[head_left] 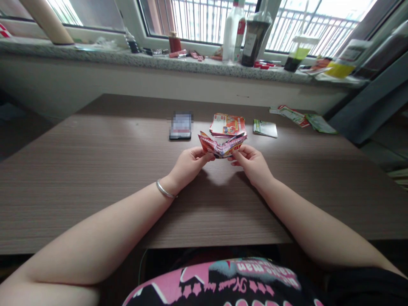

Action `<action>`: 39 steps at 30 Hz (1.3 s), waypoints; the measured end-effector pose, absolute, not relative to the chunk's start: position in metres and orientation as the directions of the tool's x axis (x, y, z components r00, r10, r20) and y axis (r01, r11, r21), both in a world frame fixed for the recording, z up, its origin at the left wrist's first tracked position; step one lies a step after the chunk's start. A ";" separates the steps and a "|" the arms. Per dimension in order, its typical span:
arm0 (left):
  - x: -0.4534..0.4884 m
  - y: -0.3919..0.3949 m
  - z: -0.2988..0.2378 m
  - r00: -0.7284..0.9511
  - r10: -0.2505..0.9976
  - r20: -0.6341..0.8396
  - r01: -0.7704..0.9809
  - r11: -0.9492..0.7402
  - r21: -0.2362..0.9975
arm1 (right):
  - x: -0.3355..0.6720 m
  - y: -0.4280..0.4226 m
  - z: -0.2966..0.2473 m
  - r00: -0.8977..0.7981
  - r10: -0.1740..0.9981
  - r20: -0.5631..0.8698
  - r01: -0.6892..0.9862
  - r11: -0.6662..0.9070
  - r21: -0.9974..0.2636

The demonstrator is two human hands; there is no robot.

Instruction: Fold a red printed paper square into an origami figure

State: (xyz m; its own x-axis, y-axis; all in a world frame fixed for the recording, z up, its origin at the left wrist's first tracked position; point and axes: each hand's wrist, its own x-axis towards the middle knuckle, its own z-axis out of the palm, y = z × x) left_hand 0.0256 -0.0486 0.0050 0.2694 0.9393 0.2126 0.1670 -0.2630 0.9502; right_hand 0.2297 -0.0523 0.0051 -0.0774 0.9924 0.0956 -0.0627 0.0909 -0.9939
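Between my two hands is a folded sheet of colourful printed paper (222,146), red and pink, bent into a V with pointed corners at both sides. My left hand (193,161) pinches its left lower edge between thumb and fingers. On the other side, my right hand (251,160) pinches the right lower edge the same way. The paper is held a little above the brown table (127,170). Just behind it lies a stack of printed red and white leaflets (228,124). The fingertips behind the paper are partly hidden.
A phone (180,126) lies left of the stack, and a small green and white packet (265,128) to its right. More printed papers (293,115) lie at the far right. Bottles (232,34), a dark cup (253,40) and small items stand along the windowsill (191,63).
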 end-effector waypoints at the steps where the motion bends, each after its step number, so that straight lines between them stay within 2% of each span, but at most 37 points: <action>1: 0.025 -0.048 0.004 0.278 0.933 0.227 0.191 -0.285 0.939 | 0.229 -0.052 0.005 -0.074 0.992 0.100 -0.053 0.097 -0.994; 5: 0.025 -0.048 0.002 0.330 0.901 0.280 0.252 -0.370 0.894 | 0.227 -0.054 0.006 -0.096 0.989 0.112 -0.015 0.111 -0.994; 9: 0.028 -0.051 0.003 0.349 0.882 0.317 0.263 -0.416 0.870 | 0.224 -0.056 0.007 -0.119 0.987 0.104 -0.049 0.099 -0.994; 16: 0.032 -0.049 0.003 0.371 0.900 0.229 0.123 -0.292 0.949 | 0.221 -0.057 0.007 -0.180 0.979 0.097 -0.082 0.083 -0.993; 24: 0.033 -0.050 0.005 0.315 0.941 0.126 0.123 -0.173 0.977 | 0.221 -0.057 0.005 -0.166 0.986 0.019 -0.050 0.011 -0.999; 28: 0.035 -0.051 0.004 0.303 0.941 0.149 0.099 -0.187 0.977 | 0.219 -0.056 0.003 -0.156 0.988 0.005 -0.051 -0.003 -0.999; 35: 0.036 -0.053 0.004 0.307 0.932 0.194 0.204 -0.264 0.943 | 0.220 -0.054 0.001 -0.197 0.977 0.080 0.034 0.089 -0.995; 39: 0.036 -0.052 0.003 0.313 0.934 0.175 0.218 -0.250 0.943 | 0.220 -0.055 0.002 -0.200 0.976 0.085 0.032 0.094 -0.995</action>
State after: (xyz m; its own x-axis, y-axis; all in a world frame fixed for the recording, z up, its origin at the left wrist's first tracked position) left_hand 0.0357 -0.0517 0.0031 0.3127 0.9336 0.1751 0.2182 -0.2500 0.9433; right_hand 0.2197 -0.0550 0.0019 -0.2000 0.9761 0.0853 0.0324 0.0936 -0.9951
